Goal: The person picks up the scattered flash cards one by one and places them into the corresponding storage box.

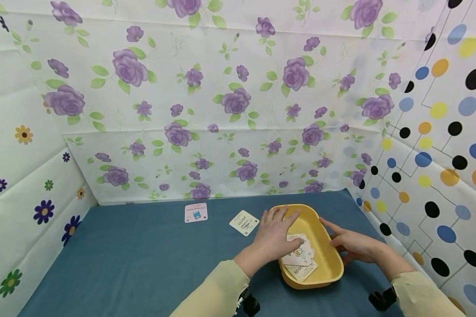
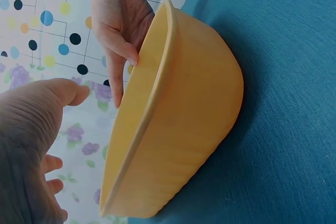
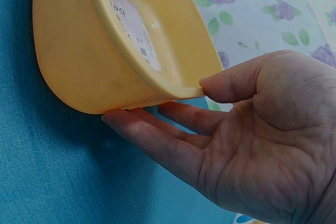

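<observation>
A yellow plastic basin (image 1: pixel 328 259) sits on the blue cloth in the right part of the head view. Several picture cards (image 1: pixel 300 269) lie inside it, partly covered by my left hand (image 1: pixel 270 235). That hand hovers over the basin's left side with fingers spread, and the left wrist view shows its thumb apart from the rim. At the opposite side, my right hand (image 1: pixel 355 244) holds the basin's edge. In the right wrist view its thumb (image 3: pixel 231 80) is on the rim and its fingers lie against the outer wall. A card (image 3: pixel 134 27) shows inside the basin there.
On the cloth left of the basin lie a card reading "yacht" (image 1: pixel 244 223) and a pink-edged card (image 1: pixel 196 212) with a blue picture. A flower-patterned sheet (image 1: pixel 222 176) stands behind; a dotted sheet (image 1: pixel 416 229) rises close to the right arm.
</observation>
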`<state>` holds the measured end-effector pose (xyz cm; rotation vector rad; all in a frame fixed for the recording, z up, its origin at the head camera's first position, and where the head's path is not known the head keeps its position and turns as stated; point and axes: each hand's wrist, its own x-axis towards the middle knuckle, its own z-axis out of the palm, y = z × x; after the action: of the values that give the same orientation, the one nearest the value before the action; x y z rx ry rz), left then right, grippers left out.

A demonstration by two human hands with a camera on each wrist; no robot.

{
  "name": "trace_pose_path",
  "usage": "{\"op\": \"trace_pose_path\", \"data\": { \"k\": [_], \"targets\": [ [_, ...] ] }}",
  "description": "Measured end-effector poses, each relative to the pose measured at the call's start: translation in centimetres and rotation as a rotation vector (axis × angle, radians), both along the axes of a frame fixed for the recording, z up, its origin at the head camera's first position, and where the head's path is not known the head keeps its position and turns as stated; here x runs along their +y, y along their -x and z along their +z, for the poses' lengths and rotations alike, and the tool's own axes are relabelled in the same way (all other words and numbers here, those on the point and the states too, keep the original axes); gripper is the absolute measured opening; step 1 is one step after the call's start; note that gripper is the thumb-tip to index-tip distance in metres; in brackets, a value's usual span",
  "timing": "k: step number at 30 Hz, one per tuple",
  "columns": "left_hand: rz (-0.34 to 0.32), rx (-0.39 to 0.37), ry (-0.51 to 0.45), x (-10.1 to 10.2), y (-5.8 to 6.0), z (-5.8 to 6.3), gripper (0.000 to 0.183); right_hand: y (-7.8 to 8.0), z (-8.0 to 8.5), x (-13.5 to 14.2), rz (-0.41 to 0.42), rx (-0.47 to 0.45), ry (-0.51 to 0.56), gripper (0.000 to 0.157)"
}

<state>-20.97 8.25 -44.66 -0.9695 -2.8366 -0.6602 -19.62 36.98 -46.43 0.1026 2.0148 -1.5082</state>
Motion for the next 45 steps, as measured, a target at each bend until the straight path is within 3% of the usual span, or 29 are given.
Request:
{"op": "trace_pose_path", "data": {
  "k": [11,26,36,45],
  "targets": [
    [-0.025,0.016,0.040,-0.8,-0.3,0.1,0.077,-0.1,0.0,0.0,0.002,0.005,-0.002,0.087],
    [0.011,0.019,0.114,-2.8,-0.3,0.4,0.080,0.0,-0.1,0.1,0.011,0.006,0.004,0.087],
    [0.023,0.080,0.094,-4.8,-0.1,0.2,0.080,0.0,0.0,0.1,0.003,0.003,-0.006,0.088],
    [0.031,0.064,0.075,-6.6,0.5,0.4,0.082,0.0,0.0,0.0,-0.003,-0.001,0.000,0.089]
  ]
}}
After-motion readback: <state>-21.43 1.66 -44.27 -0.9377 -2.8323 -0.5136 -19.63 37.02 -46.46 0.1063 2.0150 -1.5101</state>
